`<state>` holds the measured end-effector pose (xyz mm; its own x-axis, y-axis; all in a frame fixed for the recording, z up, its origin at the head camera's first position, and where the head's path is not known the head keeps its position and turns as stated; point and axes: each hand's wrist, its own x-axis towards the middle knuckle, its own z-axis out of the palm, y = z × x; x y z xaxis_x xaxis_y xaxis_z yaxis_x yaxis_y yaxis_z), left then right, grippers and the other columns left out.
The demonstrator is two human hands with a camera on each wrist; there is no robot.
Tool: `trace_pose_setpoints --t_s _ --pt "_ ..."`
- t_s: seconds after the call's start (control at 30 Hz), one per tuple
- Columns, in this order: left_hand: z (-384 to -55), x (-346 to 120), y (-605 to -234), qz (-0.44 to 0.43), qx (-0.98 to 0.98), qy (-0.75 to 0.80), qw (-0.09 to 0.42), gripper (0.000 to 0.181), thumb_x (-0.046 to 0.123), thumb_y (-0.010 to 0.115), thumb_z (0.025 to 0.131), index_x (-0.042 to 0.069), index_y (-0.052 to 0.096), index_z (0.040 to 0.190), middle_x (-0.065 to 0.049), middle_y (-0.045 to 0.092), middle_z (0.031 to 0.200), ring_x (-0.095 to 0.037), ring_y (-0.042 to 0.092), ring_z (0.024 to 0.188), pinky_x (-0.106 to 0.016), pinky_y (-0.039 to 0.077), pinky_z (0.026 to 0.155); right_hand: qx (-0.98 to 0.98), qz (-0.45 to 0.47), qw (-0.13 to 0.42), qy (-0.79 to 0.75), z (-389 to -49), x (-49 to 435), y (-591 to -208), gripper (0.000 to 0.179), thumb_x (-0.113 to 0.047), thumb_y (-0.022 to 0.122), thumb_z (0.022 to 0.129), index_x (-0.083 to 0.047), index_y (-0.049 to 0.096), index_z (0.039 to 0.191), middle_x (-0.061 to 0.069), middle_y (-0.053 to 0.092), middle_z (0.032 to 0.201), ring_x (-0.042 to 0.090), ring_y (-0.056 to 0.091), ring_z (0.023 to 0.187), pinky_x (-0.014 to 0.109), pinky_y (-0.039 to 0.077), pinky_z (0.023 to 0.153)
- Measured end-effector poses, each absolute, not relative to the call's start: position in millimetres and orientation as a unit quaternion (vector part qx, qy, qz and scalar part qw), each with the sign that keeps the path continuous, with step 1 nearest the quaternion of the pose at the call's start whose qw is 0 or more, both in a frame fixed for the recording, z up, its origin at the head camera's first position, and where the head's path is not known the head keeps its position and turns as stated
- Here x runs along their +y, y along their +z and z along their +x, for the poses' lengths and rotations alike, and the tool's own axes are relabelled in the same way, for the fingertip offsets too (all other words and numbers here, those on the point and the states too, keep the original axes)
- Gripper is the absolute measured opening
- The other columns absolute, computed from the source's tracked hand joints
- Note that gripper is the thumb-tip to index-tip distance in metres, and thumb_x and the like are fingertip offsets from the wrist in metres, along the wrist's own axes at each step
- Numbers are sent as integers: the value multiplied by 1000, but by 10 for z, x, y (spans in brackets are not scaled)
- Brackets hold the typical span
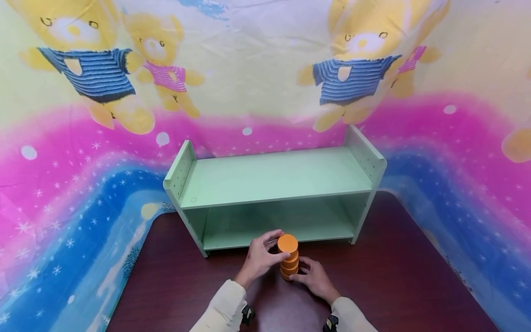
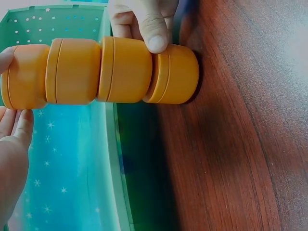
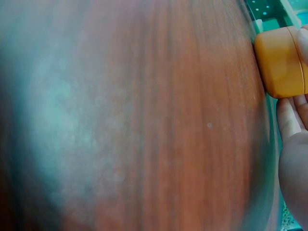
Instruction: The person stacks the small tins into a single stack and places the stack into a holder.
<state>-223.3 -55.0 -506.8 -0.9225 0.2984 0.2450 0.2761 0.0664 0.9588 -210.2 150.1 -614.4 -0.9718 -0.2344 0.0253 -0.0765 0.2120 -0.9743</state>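
Several round orange jars with lids stand in one slightly uneven upright stack on the dark table. My left hand (image 1: 259,259) holds the top jar (image 1: 287,244), thumb on the near side and fingers on the far side. Low on the stack, my right hand (image 1: 317,279) pinches around the bottom jar (image 2: 180,74) from the right. In the left wrist view, the right thumb (image 2: 157,42) lies near the joint between the two lowest jars. The right wrist view shows only one jar at its edge, with fingers (image 3: 288,118) against it.
A light green two-level shelf (image 1: 274,177) stands just behind the stack, with raised side panels. Under it lies the dark reddish-brown table (image 1: 398,276). A cloth backdrop (image 1: 257,83) printed with bears hangs behind and along both sides.
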Motion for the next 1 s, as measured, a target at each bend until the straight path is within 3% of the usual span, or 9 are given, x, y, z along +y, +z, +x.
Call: trace_pose_setpoints --t_s 0.1,0.37,0.6,0.83,1.0 --pt "-2235 -545 -5076 195 732 652 11 61 0 85 77 -3 59 133 -18 62 130 -35 60 122 -49 47 104 779 -102 67 -615 -2104 1511 -6150 60 -13 85 80 8 58 129 27 59 129 45 57 120 40 55 94" --pt "-2237 -531 -5092 202 726 657 12 61 -1 85 77 -3 59 133 -20 62 130 -35 60 121 -41 50 101 777 -104 71 -618 -2087 1506 -6114 60 -10 84 81 8 56 131 28 58 130 45 57 121 41 54 95" --pt "-2190 -601 -5181 192 723 664 18 68 -5 86 74 -11 54 134 -26 57 134 -40 56 124 -51 45 105 781 -110 69 -610 -2106 1522 -6158 63 -15 85 80 8 56 132 29 58 130 44 58 120 38 56 93" --pt "-2164 -698 -5479 189 760 622 14 67 0 88 73 -8 57 131 -24 60 130 -40 58 121 -40 52 100 789 -111 63 -601 -2098 1514 -6137 63 -15 86 80 8 56 130 28 59 128 44 60 117 39 56 92" --pt "-2158 -718 -5582 178 782 597 29 66 1 89 72 -7 58 130 -24 62 128 -40 62 115 -42 54 96 784 -115 64 -607 -2096 1517 -6090 63 -10 85 80 10 55 131 29 59 128 44 60 117 42 56 92"
